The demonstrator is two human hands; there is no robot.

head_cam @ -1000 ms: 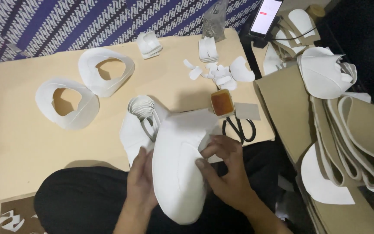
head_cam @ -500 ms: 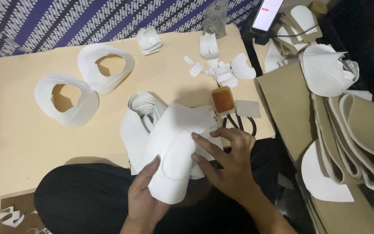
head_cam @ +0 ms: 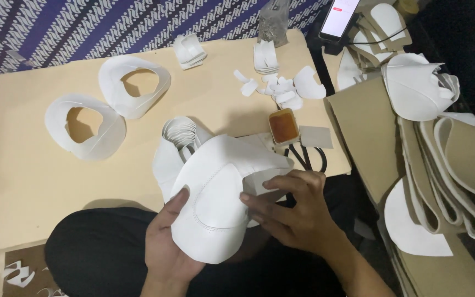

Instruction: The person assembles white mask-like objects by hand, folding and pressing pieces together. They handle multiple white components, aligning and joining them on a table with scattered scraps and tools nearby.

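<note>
Two hands hold one white shoe piece (head_cam: 215, 203) over the person's lap, at the near edge of the table (head_cam: 17, 176). The left hand (head_cam: 166, 247) cups it from below, thumb curled over its edge. The right hand (head_cam: 298, 212) lies half-closed on its right side, fingers pinching a fold. Scissors (head_cam: 309, 159) and a small jar of amber glue (head_cam: 283, 125) sit just behind.

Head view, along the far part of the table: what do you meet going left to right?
Lower white collar-shaped cutout → upper white collar-shaped cutout → small folded white stack → second small white stack → scattered white scraps → phone with lit screen.
</note>
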